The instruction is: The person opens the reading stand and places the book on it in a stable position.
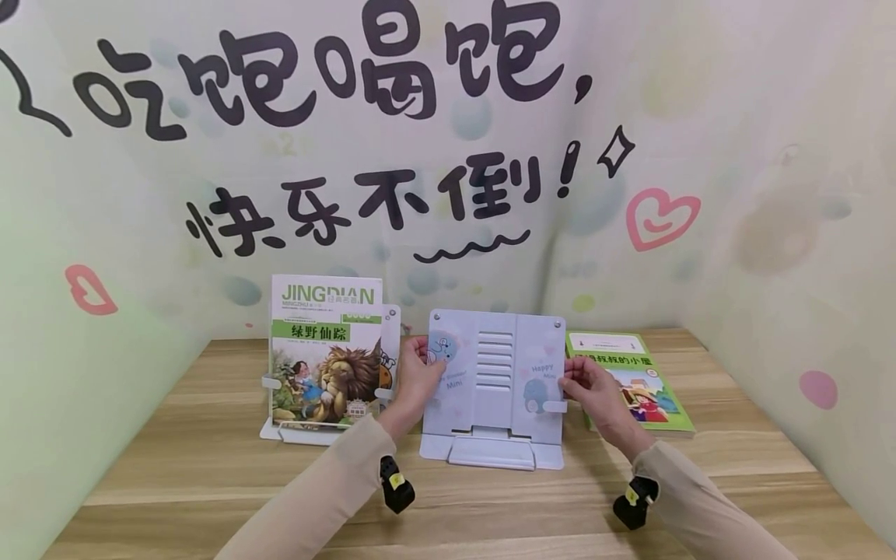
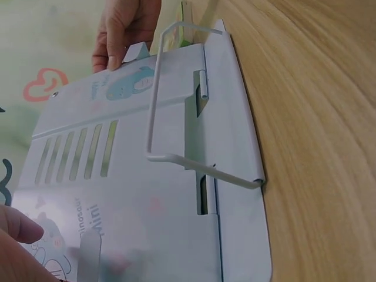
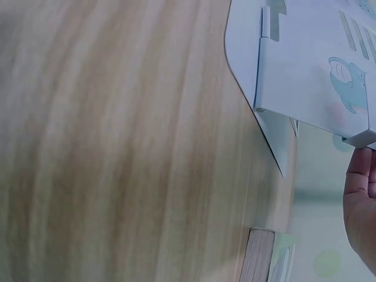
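A pale book stand with slots, cartoon dinosaurs and a hinged base stands upright on the table in the middle of the head view. My left hand grips its left edge, thumb on the front face and fingers partly hidden behind. At the opposite edge, my right hand pinches the panel just above a white page clip. The left wrist view shows the wire rest folded out over the base plate. In the right wrist view, the fingers lie against the panel's edge by the clip.
Left of it, a second stand bears an upright book with a lion cover. A green book lies flat behind my right hand. The wooden table backs onto a printed curtain.
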Action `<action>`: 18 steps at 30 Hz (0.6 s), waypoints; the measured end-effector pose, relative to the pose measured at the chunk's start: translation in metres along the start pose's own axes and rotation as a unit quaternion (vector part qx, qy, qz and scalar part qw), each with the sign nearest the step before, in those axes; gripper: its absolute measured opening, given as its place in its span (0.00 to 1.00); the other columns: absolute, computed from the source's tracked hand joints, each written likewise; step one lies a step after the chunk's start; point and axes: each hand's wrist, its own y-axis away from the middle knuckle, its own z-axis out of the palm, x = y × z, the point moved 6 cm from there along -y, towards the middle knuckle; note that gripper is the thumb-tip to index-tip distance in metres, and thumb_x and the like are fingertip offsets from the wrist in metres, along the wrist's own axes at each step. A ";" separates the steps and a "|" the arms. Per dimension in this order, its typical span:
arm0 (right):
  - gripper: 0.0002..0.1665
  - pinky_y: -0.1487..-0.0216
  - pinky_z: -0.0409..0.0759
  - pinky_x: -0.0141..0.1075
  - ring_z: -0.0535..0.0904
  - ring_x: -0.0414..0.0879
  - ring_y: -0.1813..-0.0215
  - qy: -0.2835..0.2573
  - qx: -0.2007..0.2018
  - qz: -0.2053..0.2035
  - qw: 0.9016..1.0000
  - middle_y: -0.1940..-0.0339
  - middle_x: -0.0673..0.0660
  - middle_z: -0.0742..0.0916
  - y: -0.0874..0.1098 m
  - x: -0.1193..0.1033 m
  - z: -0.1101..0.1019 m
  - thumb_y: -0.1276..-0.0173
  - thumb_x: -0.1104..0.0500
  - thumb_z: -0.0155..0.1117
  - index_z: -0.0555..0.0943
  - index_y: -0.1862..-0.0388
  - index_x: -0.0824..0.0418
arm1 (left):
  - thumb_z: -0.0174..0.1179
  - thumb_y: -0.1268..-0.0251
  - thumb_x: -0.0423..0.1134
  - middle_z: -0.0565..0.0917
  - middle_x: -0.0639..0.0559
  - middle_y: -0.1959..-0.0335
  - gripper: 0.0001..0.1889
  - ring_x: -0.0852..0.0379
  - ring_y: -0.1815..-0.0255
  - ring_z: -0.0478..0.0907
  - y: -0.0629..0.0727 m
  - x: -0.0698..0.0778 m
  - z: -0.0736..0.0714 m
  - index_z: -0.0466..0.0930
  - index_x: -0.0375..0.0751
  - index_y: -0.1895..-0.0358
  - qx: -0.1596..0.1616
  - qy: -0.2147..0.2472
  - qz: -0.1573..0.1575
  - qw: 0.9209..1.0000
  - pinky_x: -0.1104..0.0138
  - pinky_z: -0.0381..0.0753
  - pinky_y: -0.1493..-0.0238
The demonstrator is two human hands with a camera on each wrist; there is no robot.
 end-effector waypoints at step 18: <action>0.13 0.57 0.79 0.30 0.72 0.43 0.60 0.031 0.015 -0.022 0.999 0.58 0.59 0.76 0.010 -0.005 -0.003 0.30 0.66 0.54 0.69 0.49 0.69 | 0.58 0.46 0.24 0.75 0.42 0.46 0.23 0.49 0.43 0.71 0.009 0.072 0.016 0.71 0.33 0.44 -0.017 -0.028 0.214 0.976 0.62 0.70 0.38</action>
